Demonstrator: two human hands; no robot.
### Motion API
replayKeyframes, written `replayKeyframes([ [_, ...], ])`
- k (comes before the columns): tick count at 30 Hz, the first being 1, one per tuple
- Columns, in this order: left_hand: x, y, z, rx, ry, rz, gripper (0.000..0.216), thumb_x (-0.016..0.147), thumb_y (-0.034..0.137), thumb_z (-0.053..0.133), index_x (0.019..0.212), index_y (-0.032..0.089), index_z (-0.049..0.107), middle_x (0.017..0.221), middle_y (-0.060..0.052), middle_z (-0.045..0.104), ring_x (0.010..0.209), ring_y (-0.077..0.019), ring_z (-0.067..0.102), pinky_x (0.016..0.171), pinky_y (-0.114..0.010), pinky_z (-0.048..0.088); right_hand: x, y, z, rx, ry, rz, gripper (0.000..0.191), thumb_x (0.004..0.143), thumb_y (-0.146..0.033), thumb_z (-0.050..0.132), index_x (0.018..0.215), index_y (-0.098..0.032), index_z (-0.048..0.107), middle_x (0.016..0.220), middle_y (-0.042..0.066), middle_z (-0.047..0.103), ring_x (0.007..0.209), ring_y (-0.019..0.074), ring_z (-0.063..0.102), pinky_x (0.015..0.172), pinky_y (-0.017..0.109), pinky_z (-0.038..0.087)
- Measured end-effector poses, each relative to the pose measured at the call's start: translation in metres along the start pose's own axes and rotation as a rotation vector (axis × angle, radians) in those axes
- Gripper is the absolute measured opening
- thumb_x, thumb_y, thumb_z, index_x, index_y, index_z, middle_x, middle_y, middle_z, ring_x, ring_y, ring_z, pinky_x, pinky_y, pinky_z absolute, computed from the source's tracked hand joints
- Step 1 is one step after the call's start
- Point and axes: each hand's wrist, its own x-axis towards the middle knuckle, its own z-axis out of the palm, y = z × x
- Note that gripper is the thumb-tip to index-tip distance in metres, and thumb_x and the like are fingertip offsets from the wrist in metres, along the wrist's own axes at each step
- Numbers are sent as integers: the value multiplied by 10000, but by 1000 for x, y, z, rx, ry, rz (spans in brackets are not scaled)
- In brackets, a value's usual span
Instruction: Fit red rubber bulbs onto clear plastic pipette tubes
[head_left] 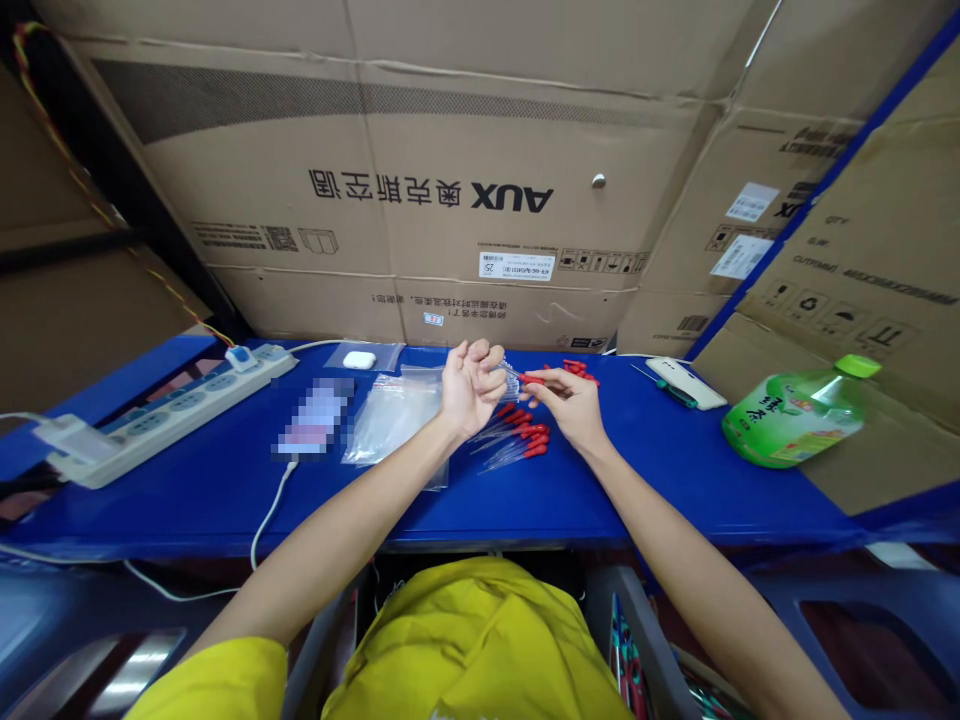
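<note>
My left hand is raised above the blue table, fingers curled around a small clear plastic bag. My right hand pinches a red-capped glass dropper whose tip meets the bag's mouth. Below the hands lies a fan of several more red-capped droppers on the table. A few loose red caps sit behind my right hand.
A stack of clear bags lies left of the hands, beside a phone on a white cable. A power strip, white earbud case, green bottle, screwdriver and cardboard boxes surround the area.
</note>
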Motion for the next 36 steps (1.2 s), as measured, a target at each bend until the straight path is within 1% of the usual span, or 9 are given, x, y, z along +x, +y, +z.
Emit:
replayKeyframes([
  [3, 1, -1, 0, -27, 41, 28, 373, 1057, 368, 373, 737, 218, 254, 626, 71, 280, 376, -46, 149, 354, -194, 156, -3, 1, 4, -9, -5, 1, 307, 799, -486, 824, 955, -222, 799, 830, 54, 811, 766, 259, 792, 686, 385, 663],
  [10, 2, -3, 1, -68, 50, 73, 370, 1073, 342, 288, 727, 220, 237, 597, 75, 254, 363, -51, 122, 350, -219, 142, -10, -2, 10, -36, 31, -51, 257, 828, -468, 807, 938, -236, 800, 854, 51, 818, 800, 276, 802, 754, 425, 690],
  [17, 1, -5, 3, -62, 83, 86, 377, 1063, 346, 358, 722, 218, 260, 595, 76, 266, 353, -44, 166, 360, -226, 141, -12, -3, 10, -116, 40, -110, 250, 871, -472, 767, 961, -242, 808, 870, 53, 819, 792, 272, 800, 790, 435, 690],
  [21, 1, -5, 2, -59, 94, 76, 381, 1068, 355, 350, 726, 219, 252, 594, 77, 259, 360, -49, 141, 358, -225, 141, -11, -2, 9, -126, 39, -112, 234, 879, -463, 761, 963, -251, 814, 874, 52, 818, 798, 279, 800, 801, 444, 687],
  [27, 2, -7, 2, -80, 88, 69, 371, 1080, 340, 260, 730, 220, 238, 597, 74, 244, 373, -58, 95, 355, -222, 146, -12, 0, 9, -151, 40, -128, 221, 891, -449, 751, 971, -253, 816, 883, 48, 820, 789, 274, 800, 801, 436, 684],
  [29, 2, -8, 1, -85, 91, 68, 370, 1079, 339, 258, 730, 219, 237, 599, 74, 245, 374, -58, 90, 355, -217, 151, -12, 0, 9, -174, 44, -131, 229, 896, -456, 742, 974, -254, 815, 889, 48, 821, 789, 274, 800, 804, 435, 682],
  [32, 2, -9, 0, -89, 83, 55, 370, 1078, 340, 262, 729, 219, 239, 599, 74, 249, 373, -56, 97, 357, -216, 149, -13, -3, 9, -241, 38, -164, 227, 911, -448, 727, 997, -257, 813, 910, 47, 824, 793, 268, 800, 794, 414, 675],
  [36, 1, -9, 1, -91, 54, 35, 367, 1077, 329, 229, 727, 219, 240, 598, 74, 245, 363, -53, 112, 361, -223, 131, -15, -8, 9, -355, 44, -228, 205, 917, -423, 726, 996, -256, 817, 913, 51, 826, 775, 256, 799, 739, 367, 656],
])
